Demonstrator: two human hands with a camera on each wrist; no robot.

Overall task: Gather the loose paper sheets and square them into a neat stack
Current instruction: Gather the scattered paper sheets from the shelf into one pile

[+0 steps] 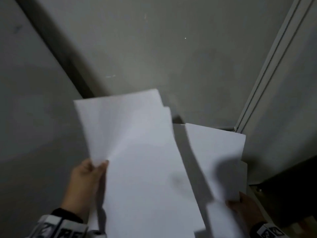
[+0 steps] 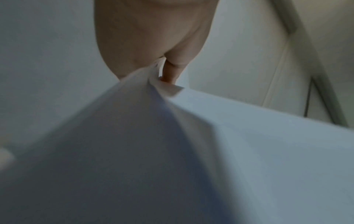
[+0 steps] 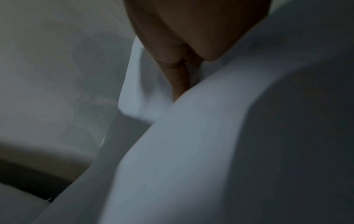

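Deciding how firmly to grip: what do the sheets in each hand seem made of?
Sheets in the left hand: thin matte white paper, creasing where pinched. Sheets in the right hand: looks the same, bowing without folding; its weight is unclear.

Dark sleeves [image 1: 68, 214] end beneath white wrist bands [image 1: 271, 231] printed with black markings.

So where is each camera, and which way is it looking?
Head: sits on the person's head, faces forward and down at the left bundle of sheets and the right sheets; both the left hand and the right hand show.
Left wrist: looks along the left hand at its fingers pinching paper.
Right wrist: looks along the right hand, fingers on paper.
Shared: head and left wrist both show the left bundle of sheets.
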